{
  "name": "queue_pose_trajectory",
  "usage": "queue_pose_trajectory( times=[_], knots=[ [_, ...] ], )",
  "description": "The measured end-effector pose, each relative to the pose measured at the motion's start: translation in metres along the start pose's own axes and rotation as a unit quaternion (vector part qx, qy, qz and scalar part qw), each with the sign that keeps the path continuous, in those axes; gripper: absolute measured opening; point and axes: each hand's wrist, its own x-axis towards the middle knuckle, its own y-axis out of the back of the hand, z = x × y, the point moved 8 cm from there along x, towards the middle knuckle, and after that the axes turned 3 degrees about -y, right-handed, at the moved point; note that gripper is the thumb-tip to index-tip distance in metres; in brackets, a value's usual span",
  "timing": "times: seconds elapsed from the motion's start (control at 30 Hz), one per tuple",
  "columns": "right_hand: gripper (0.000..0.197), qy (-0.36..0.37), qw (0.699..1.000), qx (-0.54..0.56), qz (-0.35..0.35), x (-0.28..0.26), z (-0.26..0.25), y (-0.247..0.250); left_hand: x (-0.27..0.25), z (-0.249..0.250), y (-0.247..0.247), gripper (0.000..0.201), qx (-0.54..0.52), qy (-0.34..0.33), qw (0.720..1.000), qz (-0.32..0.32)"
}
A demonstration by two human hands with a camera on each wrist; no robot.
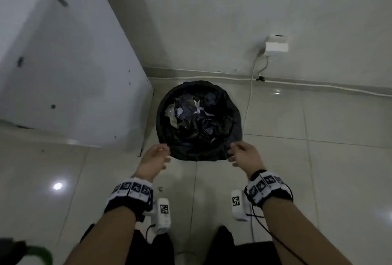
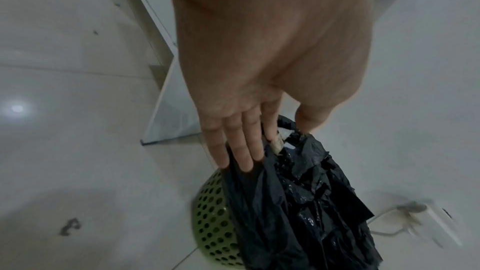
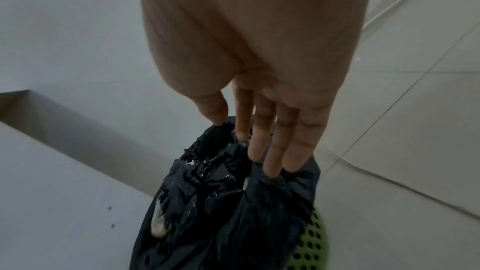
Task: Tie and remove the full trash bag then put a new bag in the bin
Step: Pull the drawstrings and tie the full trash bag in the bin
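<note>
A white cabinet (image 1: 63, 63) stands off to the left of the left hand (image 1: 153, 159). That hand pinches the near left edge of the black trash bag (image 1: 199, 120) between thumb and forefinger, the other fingers (image 2: 244, 151) straight along the plastic. The bag, full of crumpled rubbish, sits in a green perforated bin (image 2: 213, 223) on the tiled floor between and just beyond both hands. The right hand (image 1: 246, 156) pinches the bag's near right edge the same way. A white cable (image 1: 248, 103) runs down beyond the right hand.
</note>
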Motion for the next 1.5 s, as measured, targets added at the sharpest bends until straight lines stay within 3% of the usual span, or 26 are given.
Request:
queue_pose_trajectory(
  times=[0.1,0.17,0.27,0.33,0.4,0.5,0.6,0.67,0.73,0.83,0.9,0.97,1.03,1.1,1.17,1.27,1.37,1.4,1.5],
  knots=[
    [0.03,0.04,0.991,0.025,0.122,0.041,0.01,0.003,0.05,-0.004,-0.004,0.037,-0.008,-0.081,0.993,0.09],
    [0.032,0.028,0.981,0.036,0.188,0.061,0.022,0.0,0.076,-0.005,-0.013,0.039,-0.024,-0.14,0.985,0.102],
    [0.048,0.004,0.96,0.123,0.251,0.073,0.042,-0.01,0.098,-0.016,-0.022,0.05,-0.018,-0.157,0.979,0.13],
    [0.072,-0.04,0.95,0.215,0.221,0.086,0.058,-0.025,0.108,-0.021,-0.027,0.053,-0.062,-0.156,0.979,0.116],
    [0.082,-0.082,0.939,0.307,0.132,0.094,0.066,-0.046,0.116,-0.03,-0.027,0.052,-0.108,-0.122,0.982,0.092],
    [0.073,-0.091,0.913,0.393,0.057,0.088,0.07,-0.062,0.113,-0.048,-0.028,0.056,-0.197,-0.03,0.979,0.027],
    [0.05,-0.093,0.901,0.419,0.065,0.074,0.072,-0.062,0.102,-0.066,-0.03,0.047,-0.297,0.046,0.953,-0.027],
    [0.034,-0.093,0.898,0.423,0.076,0.062,0.074,-0.06,0.099,-0.079,-0.022,0.044,-0.308,0.072,0.949,-0.02],
    [0.031,-0.077,0.899,0.417,0.11,0.053,0.075,-0.054,0.099,-0.083,-0.013,0.051,-0.304,0.074,0.95,-0.006],
    [0.028,-0.015,0.88,0.458,0.123,0.044,0.062,-0.048,0.098,-0.062,0.002,0.039,-0.326,0.044,0.944,0.015],
    [0.031,-0.013,0.862,0.498,0.098,0.046,0.051,-0.046,0.097,-0.041,0.01,0.037,-0.393,0.019,0.919,0.01],
    [0.016,-0.012,0.858,0.511,0.051,0.053,0.034,-0.041,0.097,-0.021,0.014,0.034,-0.476,-0.002,0.88,-0.004],
    [0.017,-0.027,0.851,0.524,-0.012,0.062,0.013,-0.035,0.099,-0.007,0.011,0.04,-0.521,0.014,0.852,-0.035],
    [0.03,-0.078,0.837,0.54,-0.051,0.069,-0.002,-0.029,0.099,0.004,0.0,0.051,-0.512,0.039,0.854,-0.08],
    [0.032,-0.103,0.862,0.494,-0.034,0.074,-0.017,-0.015,0.102,0.012,-0.001,0.05,-0.449,0.048,0.889,-0.073],
    [0.031,-0.033,0.888,0.458,0.023,0.091,-0.042,0.019,0.11,0.034,0.023,0.038,-0.384,-0.005,0.923,0.009],
    [0.007,0.014,0.918,0.394,0.035,0.083,-0.059,0.031,0.107,0.074,0.04,0.026,-0.45,-0.115,0.886,-0.006],
    [0.007,0.012,0.933,0.358,0.028,0.082,-0.059,0.029,0.104,0.081,0.041,0.028,-0.463,-0.124,0.878,-0.015],
    [0.02,0.033,0.962,0.273,0.002,0.077,-0.065,0.026,0.102,0.086,0.027,0.045,-0.419,-0.082,0.901,-0.082]
  ],
)
